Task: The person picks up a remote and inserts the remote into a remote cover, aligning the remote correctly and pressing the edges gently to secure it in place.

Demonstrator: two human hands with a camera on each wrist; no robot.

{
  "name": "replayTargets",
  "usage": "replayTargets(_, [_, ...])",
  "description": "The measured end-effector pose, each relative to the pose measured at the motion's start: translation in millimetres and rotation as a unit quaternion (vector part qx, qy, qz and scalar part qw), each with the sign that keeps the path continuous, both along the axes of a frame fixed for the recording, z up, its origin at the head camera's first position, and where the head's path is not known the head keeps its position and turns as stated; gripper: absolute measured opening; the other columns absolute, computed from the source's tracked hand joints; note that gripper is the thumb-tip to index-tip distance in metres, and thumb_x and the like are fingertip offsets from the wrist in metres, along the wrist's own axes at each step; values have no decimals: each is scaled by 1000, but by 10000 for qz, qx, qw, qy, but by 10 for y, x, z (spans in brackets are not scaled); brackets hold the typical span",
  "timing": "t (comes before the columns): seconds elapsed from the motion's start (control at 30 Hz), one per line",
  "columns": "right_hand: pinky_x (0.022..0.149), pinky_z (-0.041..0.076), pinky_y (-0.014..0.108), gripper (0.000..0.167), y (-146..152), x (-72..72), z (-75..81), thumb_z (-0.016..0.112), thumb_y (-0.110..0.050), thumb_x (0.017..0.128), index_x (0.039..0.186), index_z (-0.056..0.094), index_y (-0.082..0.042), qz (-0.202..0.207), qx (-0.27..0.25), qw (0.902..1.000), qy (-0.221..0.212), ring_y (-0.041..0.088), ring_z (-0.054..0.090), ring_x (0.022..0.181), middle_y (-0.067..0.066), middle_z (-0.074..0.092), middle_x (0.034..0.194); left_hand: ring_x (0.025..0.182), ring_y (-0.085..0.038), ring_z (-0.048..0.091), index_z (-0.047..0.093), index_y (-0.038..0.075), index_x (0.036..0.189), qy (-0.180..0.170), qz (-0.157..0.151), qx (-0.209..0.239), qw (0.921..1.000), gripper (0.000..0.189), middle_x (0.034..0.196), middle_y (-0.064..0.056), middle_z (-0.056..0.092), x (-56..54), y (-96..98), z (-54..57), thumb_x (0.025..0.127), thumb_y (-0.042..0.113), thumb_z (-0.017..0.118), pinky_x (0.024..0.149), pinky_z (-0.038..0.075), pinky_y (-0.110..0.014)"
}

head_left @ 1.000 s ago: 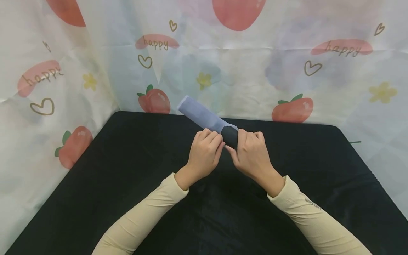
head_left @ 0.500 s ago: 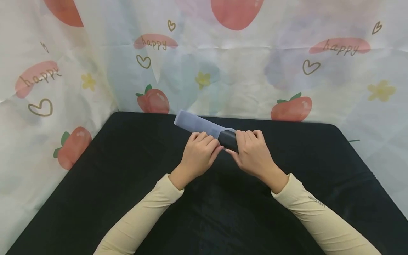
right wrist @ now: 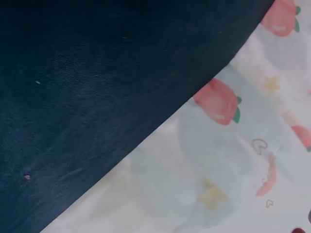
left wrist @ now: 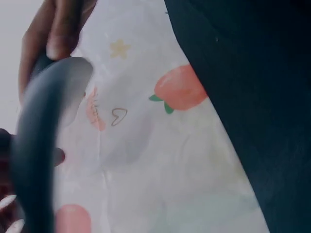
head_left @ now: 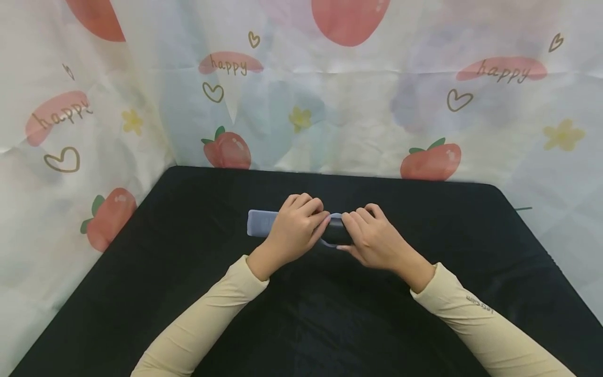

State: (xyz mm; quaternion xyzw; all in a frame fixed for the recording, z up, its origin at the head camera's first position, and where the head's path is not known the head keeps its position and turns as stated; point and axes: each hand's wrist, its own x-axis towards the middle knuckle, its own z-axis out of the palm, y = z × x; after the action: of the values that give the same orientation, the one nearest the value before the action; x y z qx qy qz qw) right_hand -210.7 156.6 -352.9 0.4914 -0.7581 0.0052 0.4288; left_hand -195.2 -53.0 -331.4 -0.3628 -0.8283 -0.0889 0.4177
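Between both hands in the head view lies a long lavender-blue piece [head_left: 260, 223] with a black part [head_left: 338, 232] at its right end; its exact kind does not show. My left hand [head_left: 297, 228] grips the blue body from above, covering its middle. Close to it, my right hand [head_left: 374, 238] pinches the right end, thumb low and fingers over the top. A thin blue edge borders the black part above and below. In the left wrist view the piece appears as a blurred, curved, round-ended shape [left wrist: 39, 126], with fingers [left wrist: 63, 34] above it.
A black-covered table [head_left: 188, 209] spreads beneath the hands. White cloth [head_left: 348, 120] printed with fruit, hearts and "happy" hangs behind it and along the sides. The right wrist view takes in mainly the black cover [right wrist: 97, 97] and the printed cloth.
The blue piece has swung from slanting up to the left down to nearly level, closer to the person. My left hand has come over its middle; my right hand has moved slightly down and right.
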Motion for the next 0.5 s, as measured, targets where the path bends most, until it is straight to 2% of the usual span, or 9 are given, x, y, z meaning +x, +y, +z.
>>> replayTargets(0.1, [72,44,43,56,-7,32,22,29,-46,100,98,50,6,184,99,9994,-289,27,49,67,11,48,72,76,-14,49,74,11,77,81,-350,194,9992,11,76,2,57,-11,18,-20,84,15,67,77,43,-28])
replayTargets(0.17, [72,44,41,56,-7,44,39,28,-45,100,98,49,7,250,178,9985,-445,27,49,68,11,48,72,75,-13,49,74,10,75,117,-456,256,9986,12,75,2,57,-18,34,-20,84,14,68,76,43,-28])
replayTargets(0.3, [72,44,38,55,-26,47,66,27,-44,101,96,48,6,343,303,9967,-677,25,47,67,10,47,73,74,-13,48,73,10,72,111,-413,237,9988,13,74,2,55,-6,76,-1,84,13,68,76,43,-27])
replayTargets(0.5, [71,44,36,56,-67,52,38,25,-46,100,90,50,3,333,409,9959,-732,23,46,64,9,47,72,72,-13,47,71,10,68,-136,-344,303,9989,16,72,2,53,21,125,-26,83,12,67,73,42,-26])
